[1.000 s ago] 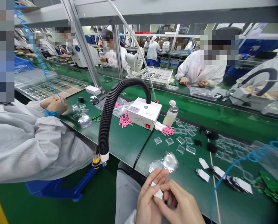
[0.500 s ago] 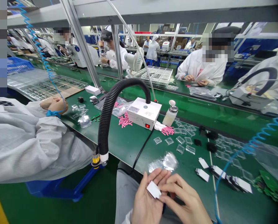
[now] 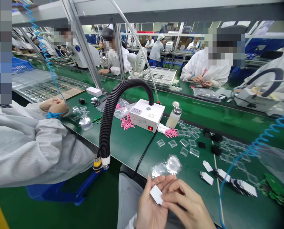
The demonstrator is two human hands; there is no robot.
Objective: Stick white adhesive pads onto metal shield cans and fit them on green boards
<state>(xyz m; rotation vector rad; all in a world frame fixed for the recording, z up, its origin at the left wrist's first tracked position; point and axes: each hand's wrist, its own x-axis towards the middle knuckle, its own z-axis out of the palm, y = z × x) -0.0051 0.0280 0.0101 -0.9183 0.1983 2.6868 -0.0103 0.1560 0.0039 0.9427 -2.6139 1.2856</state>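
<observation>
A small white rectangular piece (image 3: 156, 193), flat and notched at one end, lies across the palm and thumb side of my left hand (image 3: 150, 211). That hand is turned palm up, with its fingers curled round behind the piece. My right hand (image 3: 191, 202) pinches the near right end of the piece between thumb and fingers. The underside of the piece is hidden. Just beyond my fingertips lies a heap of clear plastic film pieces (image 3: 172, 164). Similar white pieces (image 3: 206, 178) with dark edges are stacked to the right on the green bench (image 3: 127, 151).
A white box with a red switch (image 3: 148, 115) carries a black hose (image 3: 106, 127) arching leftwards. Pink strips (image 3: 172, 133), a pump bottle (image 3: 174, 116) and clear plastic frames (image 3: 184, 143) lie beyond. A blue coiled hose (image 3: 256, 148) hangs at right; a co-worker's sleeve (image 3: 37, 149) is at left.
My right fingers have closed in further over the end of the white piece, and my left fingers have curled slightly more. The piece stays in nearly the same place.
</observation>
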